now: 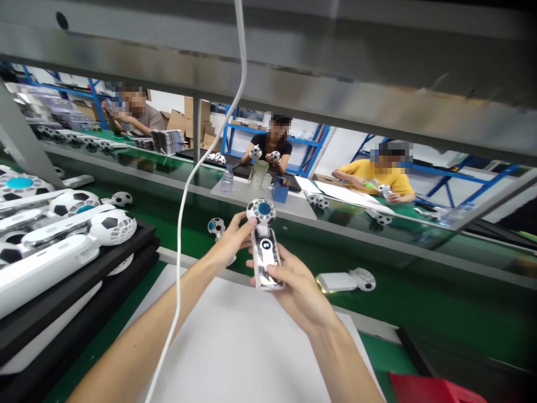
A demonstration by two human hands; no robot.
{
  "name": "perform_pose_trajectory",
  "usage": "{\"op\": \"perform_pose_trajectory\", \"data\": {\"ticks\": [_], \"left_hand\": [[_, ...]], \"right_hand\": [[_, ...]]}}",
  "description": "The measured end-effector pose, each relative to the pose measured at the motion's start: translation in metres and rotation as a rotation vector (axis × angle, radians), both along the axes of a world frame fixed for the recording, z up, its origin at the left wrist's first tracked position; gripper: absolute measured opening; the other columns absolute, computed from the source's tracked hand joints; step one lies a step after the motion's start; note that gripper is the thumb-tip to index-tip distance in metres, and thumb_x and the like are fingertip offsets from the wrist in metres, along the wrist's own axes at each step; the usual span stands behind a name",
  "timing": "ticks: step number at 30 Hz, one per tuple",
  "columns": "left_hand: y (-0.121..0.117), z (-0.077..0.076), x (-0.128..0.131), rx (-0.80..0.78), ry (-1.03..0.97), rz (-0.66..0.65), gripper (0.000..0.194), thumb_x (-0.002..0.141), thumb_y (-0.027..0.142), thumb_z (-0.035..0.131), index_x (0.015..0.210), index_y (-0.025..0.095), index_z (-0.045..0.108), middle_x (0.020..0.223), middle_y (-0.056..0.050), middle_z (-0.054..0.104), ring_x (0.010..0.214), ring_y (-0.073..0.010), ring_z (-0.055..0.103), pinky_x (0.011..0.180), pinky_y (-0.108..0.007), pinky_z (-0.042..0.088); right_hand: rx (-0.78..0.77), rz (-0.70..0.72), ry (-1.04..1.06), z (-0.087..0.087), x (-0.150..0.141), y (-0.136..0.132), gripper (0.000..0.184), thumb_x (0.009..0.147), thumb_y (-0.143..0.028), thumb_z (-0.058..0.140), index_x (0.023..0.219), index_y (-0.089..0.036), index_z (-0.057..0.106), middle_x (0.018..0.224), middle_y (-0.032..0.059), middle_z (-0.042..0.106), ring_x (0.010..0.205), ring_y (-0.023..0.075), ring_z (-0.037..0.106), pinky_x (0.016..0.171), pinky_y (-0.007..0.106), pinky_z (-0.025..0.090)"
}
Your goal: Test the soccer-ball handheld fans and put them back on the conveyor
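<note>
I hold a small hand-held fan [265, 246] upright over the white sheet [235, 341]. Its round head is patterned like a football with a blue centre, and its white handle has a small screen. My right hand [293, 282] grips the handle from below and behind, thumb pressed on its lower front. My left hand [232, 235] reaches in from the left and pinches the fan just under its head with fingertips.
Black trays [79, 274] stacked at the left carry several identical fans. More fans lie on the green conveyor belt [403, 291], one [346, 280] just right of my hands. A white cable [184, 224] hangs down over my left arm. Three people work across the belt. A red object [432, 389] sits bottom right.
</note>
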State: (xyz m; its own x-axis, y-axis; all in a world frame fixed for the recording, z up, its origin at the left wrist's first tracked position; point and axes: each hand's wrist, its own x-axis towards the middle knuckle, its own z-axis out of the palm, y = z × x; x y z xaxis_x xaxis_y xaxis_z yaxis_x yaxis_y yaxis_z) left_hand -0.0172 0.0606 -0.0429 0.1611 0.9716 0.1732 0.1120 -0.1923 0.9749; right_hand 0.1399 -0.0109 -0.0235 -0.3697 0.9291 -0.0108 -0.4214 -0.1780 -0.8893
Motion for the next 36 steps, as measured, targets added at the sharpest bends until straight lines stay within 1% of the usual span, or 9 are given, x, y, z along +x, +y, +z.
{"op": "perform_pose_trajectory", "data": {"ticks": [4, 6, 9, 13, 18, 23, 29, 32, 36], "left_hand": [[-0.025, 0.028, 0.008, -0.078, -0.446, -0.056, 0.052, 0.083, 0.053, 0.069, 0.118, 0.026, 0.041, 0.090, -0.002, 0.066, 0.082, -0.0218, 0.072, 0.065, -0.031, 0.059], [-0.032, 0.034, 0.008, -0.041, -0.514, -0.025, 0.055, 0.078, 0.044, 0.077, 0.117, 0.027, 0.042, 0.084, 0.002, 0.063, 0.067, -0.0178, 0.070, 0.056, -0.027, 0.057], [-0.039, 0.039, 0.009, 0.062, -0.476, 0.005, 0.054, 0.078, 0.037, 0.077, 0.118, 0.027, 0.043, 0.080, 0.004, 0.061, 0.054, -0.0126, 0.063, 0.049, -0.025, 0.055], [-0.045, 0.041, 0.013, 0.140, -0.433, 0.021, 0.053, 0.077, 0.032, 0.078, 0.118, 0.025, 0.045, 0.086, 0.001, 0.063, 0.057, -0.0114, 0.062, 0.053, -0.024, 0.056], [-0.051, 0.043, 0.018, 0.123, -0.462, 0.117, 0.053, 0.078, 0.034, 0.078, 0.119, 0.027, 0.045, 0.090, 0.000, 0.064, 0.062, -0.0119, 0.064, 0.057, -0.023, 0.057], [-0.048, 0.042, 0.016, 0.054, -0.440, 0.082, 0.051, 0.080, 0.036, 0.076, 0.118, 0.027, 0.043, 0.086, 0.000, 0.062, 0.057, -0.0121, 0.061, 0.052, -0.024, 0.055], [-0.029, 0.028, 0.011, 0.076, -0.268, 0.088, 0.052, 0.086, 0.046, 0.067, 0.127, 0.026, 0.042, 0.104, -0.003, 0.064, 0.088, -0.0170, 0.066, 0.075, -0.028, 0.054], [-0.019, 0.021, 0.007, 0.042, -0.145, 0.105, 0.051, 0.090, 0.046, 0.059, 0.132, 0.024, 0.040, 0.104, -0.005, 0.064, 0.094, -0.0189, 0.064, 0.079, -0.031, 0.052], [-0.013, 0.019, 0.000, 0.141, 0.060, 0.178, 0.042, 0.088, 0.038, 0.059, 0.125, 0.020, 0.049, 0.112, -0.009, 0.062, 0.107, -0.0229, 0.061, 0.085, -0.034, 0.049]], "right_hand": [[0.125, 0.190, -0.083, -0.005, -0.012, -0.006, 0.055, 0.087, -0.025, 0.072, 0.138, -0.024, 0.052, 0.131, 0.0103, 0.060, 0.118, 0.0254, 0.060, 0.093, 0.038, 0.053], [0.190, 0.219, -0.146, -0.006, -0.015, -0.009, 0.055, 0.092, -0.026, 0.067, 0.142, -0.025, 0.045, 0.138, 0.0107, 0.055, 0.123, 0.0244, 0.057, 0.099, 0.038, 0.051], [0.237, 0.229, -0.215, -0.004, -0.014, -0.013, 0.051, 0.095, -0.024, 0.064, 0.142, -0.022, 0.043, 0.142, 0.0113, 0.052, 0.126, 0.0232, 0.055, 0.103, 0.038, 0.049], [0.277, 0.199, -0.268, -0.001, -0.010, -0.018, 0.050, 0.096, -0.026, 0.063, 0.141, -0.022, 0.042, 0.142, 0.0120, 0.051, 0.128, 0.0247, 0.053, 0.102, 0.037, 0.050], [0.308, 0.059, -0.361, -0.002, -0.013, -0.024, 0.055, 0.093, -0.027, 0.066, 0.143, -0.022, 0.042, 0.139, 0.0119, 0.054, 0.124, 0.0263, 0.056, 0.101, 0.039, 0.051], [0.265, 0.153, -0.309, -0.006, -0.012, -0.015, 0.060, 0.092, -0.027, 0.067, 0.144, -0.022, 0.039, 0.138, 0.0119, 0.055, 0.121, 0.0249, 0.059, 0.098, 0.038, 0.052], [0.209, 0.079, -0.234, -0.010, -0.008, -0.002, 0.060, 0.080, -0.031, 0.080, 0.132, -0.019, 0.053, 0.125, 0.0115, 0.063, 0.108, 0.0245, 0.064, 0.085, 0.033, 0.056], [0.109, 0.028, -0.248, -0.016, 0.005, 0.013, 0.058, 0.080, -0.036, 0.079, 0.131, -0.018, 0.058, 0.124, 0.0117, 0.066, 0.108, 0.0242, 0.066, 0.087, 0.032, 0.055], [0.004, -0.196, -0.401, -0.040, 0.035, 0.044, 0.056, 0.083, -0.035, 0.074, 0.133, -0.016, 0.055, 0.112, 0.0102, 0.073, 0.102, 0.0221, 0.070, 0.089, 0.033, 0.055]]}}
